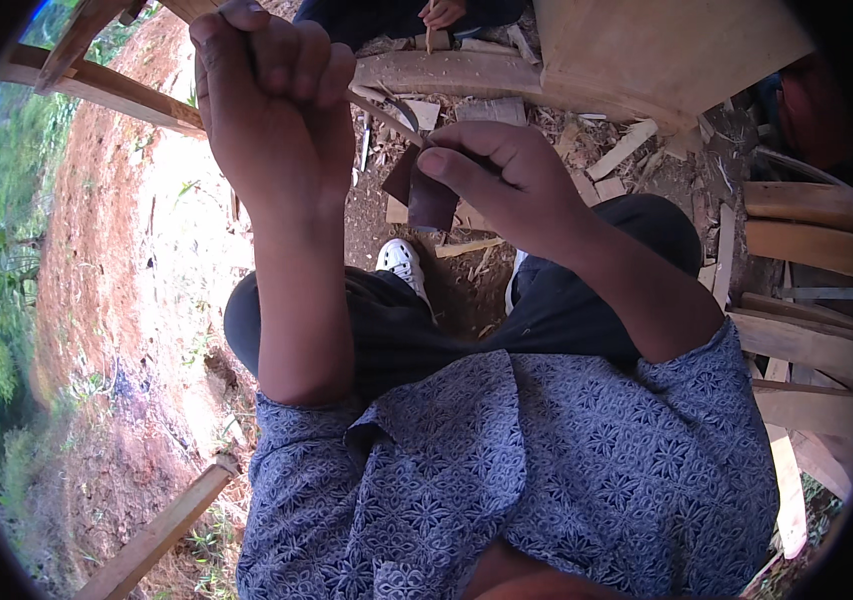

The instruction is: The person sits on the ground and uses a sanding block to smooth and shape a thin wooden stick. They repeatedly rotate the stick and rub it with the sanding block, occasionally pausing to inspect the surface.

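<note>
My left hand is raised at the upper left, its fingers closed round one end of a thin wooden stick. The stick slopes down from that fist toward my right hand. There, thumb and fingers pinch a folded piece of dark brown sandpaper round the stick's lower end. Two flaps of the sheet hang below the thumb. The stick's end inside my left fist is hidden.
Another person's hand holds a thin stick at the top, beside a long timber. A broad wooden board stands at the upper right. Wood offcuts and shavings litter the ground. Planks are piled at right; a beam lies lower left.
</note>
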A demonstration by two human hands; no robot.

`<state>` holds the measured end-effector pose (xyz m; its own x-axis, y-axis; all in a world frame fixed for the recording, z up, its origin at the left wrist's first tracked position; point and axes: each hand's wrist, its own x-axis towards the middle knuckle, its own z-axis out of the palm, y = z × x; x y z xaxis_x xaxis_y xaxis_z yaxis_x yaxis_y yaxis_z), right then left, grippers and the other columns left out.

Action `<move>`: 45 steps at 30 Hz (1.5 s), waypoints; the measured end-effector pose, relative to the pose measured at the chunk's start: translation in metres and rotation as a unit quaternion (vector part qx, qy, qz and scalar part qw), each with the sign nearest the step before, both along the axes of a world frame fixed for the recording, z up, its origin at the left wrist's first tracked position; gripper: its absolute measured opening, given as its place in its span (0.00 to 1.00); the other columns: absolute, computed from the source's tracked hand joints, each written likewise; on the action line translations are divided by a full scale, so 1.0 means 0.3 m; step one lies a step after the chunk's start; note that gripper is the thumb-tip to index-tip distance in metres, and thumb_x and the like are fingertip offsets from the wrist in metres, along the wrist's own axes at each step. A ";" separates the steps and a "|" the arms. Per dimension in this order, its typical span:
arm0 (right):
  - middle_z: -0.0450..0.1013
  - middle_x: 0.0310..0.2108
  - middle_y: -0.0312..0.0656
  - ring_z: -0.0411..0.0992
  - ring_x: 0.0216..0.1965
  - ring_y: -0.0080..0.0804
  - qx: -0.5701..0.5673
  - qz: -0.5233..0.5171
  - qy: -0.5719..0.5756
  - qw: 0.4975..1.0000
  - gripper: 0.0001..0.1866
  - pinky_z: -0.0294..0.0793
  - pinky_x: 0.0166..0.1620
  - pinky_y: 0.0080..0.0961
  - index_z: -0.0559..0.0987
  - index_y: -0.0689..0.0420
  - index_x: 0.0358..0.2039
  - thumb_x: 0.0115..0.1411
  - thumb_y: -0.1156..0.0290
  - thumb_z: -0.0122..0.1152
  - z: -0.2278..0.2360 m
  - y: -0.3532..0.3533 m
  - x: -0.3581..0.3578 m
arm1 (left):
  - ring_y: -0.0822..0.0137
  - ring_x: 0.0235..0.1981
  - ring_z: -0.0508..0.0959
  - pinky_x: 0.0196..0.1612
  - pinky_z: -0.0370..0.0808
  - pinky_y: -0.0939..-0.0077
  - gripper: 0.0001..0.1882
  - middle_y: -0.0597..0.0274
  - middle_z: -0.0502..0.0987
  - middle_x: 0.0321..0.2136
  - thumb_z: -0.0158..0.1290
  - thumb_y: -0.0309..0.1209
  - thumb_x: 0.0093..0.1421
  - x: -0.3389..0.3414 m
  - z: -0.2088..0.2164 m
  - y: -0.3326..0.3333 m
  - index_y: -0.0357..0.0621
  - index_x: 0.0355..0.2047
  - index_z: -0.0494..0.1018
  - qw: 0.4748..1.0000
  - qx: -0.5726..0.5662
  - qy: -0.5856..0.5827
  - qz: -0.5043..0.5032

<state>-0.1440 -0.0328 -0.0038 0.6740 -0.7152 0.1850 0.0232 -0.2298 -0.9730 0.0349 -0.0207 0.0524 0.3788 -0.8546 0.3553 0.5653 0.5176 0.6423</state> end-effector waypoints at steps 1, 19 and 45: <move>0.77 0.25 0.37 0.75 0.27 0.19 -0.019 -0.001 0.030 0.999 0.13 0.74 0.33 0.18 0.80 0.66 0.41 0.68 0.67 0.56 0.007 0.002 -0.006 | 0.77 0.18 0.55 0.21 0.54 0.81 0.14 0.74 0.55 0.16 0.42 0.39 0.73 0.001 -0.003 -0.002 0.46 0.33 0.67 1.000 0.002 0.022 0.017; 0.79 0.25 0.40 0.78 0.27 0.22 0.066 0.075 -0.015 0.995 0.13 0.77 0.33 0.19 0.80 0.66 0.38 0.68 0.68 0.55 0.015 -0.018 -0.054 | 0.76 0.17 0.51 0.19 0.49 0.80 0.20 0.74 0.53 0.16 0.40 0.47 0.72 -0.026 0.006 0.011 0.48 0.29 0.66 0.989 -0.088 0.050 -0.105; 0.79 0.23 0.41 0.76 0.24 0.25 -0.050 -0.006 0.055 0.997 0.13 0.73 0.30 0.25 0.83 0.58 0.37 0.65 0.62 0.59 0.040 0.000 -0.035 | 0.76 0.17 0.52 0.17 0.50 0.81 0.16 0.74 0.52 0.16 0.39 0.45 0.73 -0.120 0.011 0.032 0.48 0.33 0.66 0.999 0.042 -0.003 -0.020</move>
